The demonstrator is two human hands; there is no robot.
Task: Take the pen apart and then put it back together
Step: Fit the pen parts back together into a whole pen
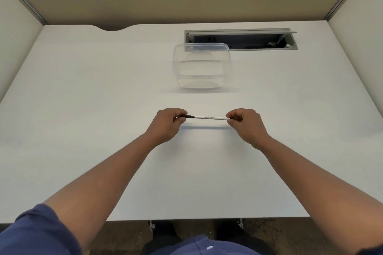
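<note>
Hovering above the desk point(83, 109), nearer than the clear tub point(202, 66), a pen point(207, 117) is pinched at both ends by the left hand point(167, 124) and right hand point(246, 125). If pulled sharply, small parts could be flung away.

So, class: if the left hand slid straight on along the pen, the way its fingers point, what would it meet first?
Probably the right hand, which pinches the far end of the pen that the left hand holds; only the pen's white barrel lies between them.
</note>
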